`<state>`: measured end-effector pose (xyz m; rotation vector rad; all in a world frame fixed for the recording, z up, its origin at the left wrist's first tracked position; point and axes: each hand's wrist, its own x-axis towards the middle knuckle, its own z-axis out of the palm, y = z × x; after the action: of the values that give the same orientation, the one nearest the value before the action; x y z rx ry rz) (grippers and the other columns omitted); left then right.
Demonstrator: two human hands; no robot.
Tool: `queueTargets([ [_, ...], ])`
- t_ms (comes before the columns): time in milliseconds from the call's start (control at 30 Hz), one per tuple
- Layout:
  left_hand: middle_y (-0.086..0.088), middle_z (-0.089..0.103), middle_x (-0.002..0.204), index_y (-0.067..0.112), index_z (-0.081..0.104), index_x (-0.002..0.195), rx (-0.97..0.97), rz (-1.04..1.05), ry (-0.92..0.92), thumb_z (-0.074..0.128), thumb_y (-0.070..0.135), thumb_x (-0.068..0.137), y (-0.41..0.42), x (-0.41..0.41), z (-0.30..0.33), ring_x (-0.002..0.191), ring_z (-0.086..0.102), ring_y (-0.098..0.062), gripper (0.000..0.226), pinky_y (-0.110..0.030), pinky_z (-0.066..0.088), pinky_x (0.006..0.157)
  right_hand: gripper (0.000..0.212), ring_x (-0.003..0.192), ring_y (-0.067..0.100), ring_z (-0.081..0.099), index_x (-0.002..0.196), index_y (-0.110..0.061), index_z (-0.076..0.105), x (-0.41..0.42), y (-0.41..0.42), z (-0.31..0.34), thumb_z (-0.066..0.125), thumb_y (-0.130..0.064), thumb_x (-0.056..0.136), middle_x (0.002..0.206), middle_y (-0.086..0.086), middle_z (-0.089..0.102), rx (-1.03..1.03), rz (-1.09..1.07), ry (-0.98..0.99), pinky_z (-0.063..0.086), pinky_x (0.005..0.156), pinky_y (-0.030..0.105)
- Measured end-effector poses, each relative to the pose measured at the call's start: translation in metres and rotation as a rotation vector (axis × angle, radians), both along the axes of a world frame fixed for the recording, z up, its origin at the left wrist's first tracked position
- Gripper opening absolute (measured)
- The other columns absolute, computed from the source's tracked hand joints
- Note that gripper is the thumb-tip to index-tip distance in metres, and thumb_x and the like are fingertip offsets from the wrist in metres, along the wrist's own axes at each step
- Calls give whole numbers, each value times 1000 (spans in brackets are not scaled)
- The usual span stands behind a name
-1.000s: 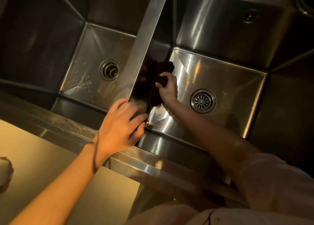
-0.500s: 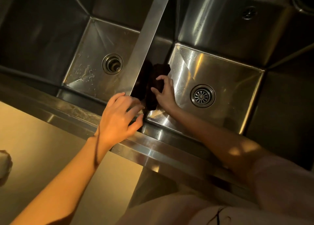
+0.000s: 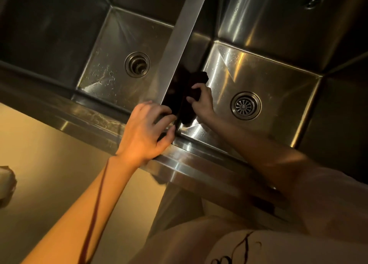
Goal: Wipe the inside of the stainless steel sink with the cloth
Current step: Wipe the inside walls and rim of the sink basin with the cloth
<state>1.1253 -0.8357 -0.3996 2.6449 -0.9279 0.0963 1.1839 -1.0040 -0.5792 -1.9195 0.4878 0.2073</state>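
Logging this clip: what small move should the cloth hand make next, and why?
Probably slide the dark cloth along the right basin's left wall toward the back: the right hand presses it near the front, while the left hand braces on the steel divider.

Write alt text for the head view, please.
A right hand presses a dark cloth against the left inner wall of the right sink basin, while the left hand rests on the divider.
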Motion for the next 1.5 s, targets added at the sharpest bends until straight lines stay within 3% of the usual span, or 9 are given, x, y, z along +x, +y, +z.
queueTargets([
  [133, -14, 66, 101, 4, 73, 96, 9, 5, 38, 50, 24, 93, 5, -11, 7, 97, 55, -27, 31, -36, 39, 90, 38, 102, 21, 56, 101, -39, 51, -16, -3, 63, 72, -30, 71, 111, -1, 53, 21, 47, -193, 46, 94, 32],
  [233, -15, 67, 103, 4, 74, 96, 29, 25, 26, 49, 23, 92, 11, -19, 8, 102, 54, -24, 32, -34, 38, 94, 38, 104, 16, 53, 105, -22, 55, -30, -1, 97, 76, -14, 74, 114, 8, 51, 189, 82, -290, 39, 94, 15],
  [367, -17, 67, 102, 2, 74, 96, 9, 24, -32, 50, 18, 94, 16, -21, 3, 102, 56, -26, 29, -35, 40, 95, 39, 90, 24, 57, 100, -32, 48, -28, -1, 78, 74, -30, 71, 107, -3, 49, 87, 126, -243, 48, 90, 36],
  [467, -18, 67, 103, 2, 74, 97, 6, 32, -73, 53, 18, 94, 17, -21, 0, 101, 57, -27, 27, -35, 39, 99, 42, 100, 26, 53, 100, -33, 45, -22, 2, 37, 75, -24, 73, 110, 1, 47, 14, 124, -122, 46, 93, 45],
  [733, -15, 68, 103, 6, 73, 101, 39, 29, -104, 52, 22, 96, 22, -22, 3, 100, 57, -25, 27, -41, 39, 101, 41, 117, 27, 43, 109, -22, 42, -12, 6, -48, 68, -8, 80, 119, 6, 35, -48, 191, 180, 41, 104, 43],
  [1033, -13, 69, 103, 4, 73, 100, 23, 132, -100, 52, 16, 96, 27, -43, 8, 96, 63, -27, 25, -42, 45, 96, 38, 112, 31, 49, 91, -48, 39, -30, 7, 21, 70, -43, 68, 127, 8, 42, 1, 199, -22, 46, 97, 46],
  [1133, -13, 69, 104, 3, 73, 100, 8, 173, -114, 51, 16, 97, 26, -50, 10, 98, 62, -26, 25, -41, 45, 94, 35, 99, 27, 57, 90, -55, 40, -40, 5, 71, 64, -57, 64, 112, -1, 50, 69, 237, -137, 49, 90, 49],
  [1367, -14, 69, 101, 4, 73, 100, -3, 216, -123, 52, 13, 97, 25, -52, 13, 95, 62, -25, 23, -37, 43, 95, 34, 84, 23, 60, 98, -48, 40, -52, -4, 111, 65, -52, 75, 103, -28, 40, 154, 419, -294, 53, 77, 53],
  [1500, -13, 69, 101, 6, 72, 103, 37, 185, -126, 50, 17, 99, 28, -47, 10, 94, 64, -27, 25, -43, 44, 96, 37, 85, 26, 56, 96, -37, 41, -47, 0, 56, 72, -34, 76, 100, -20, 39, 16, 416, -231, 49, 84, 49],
])
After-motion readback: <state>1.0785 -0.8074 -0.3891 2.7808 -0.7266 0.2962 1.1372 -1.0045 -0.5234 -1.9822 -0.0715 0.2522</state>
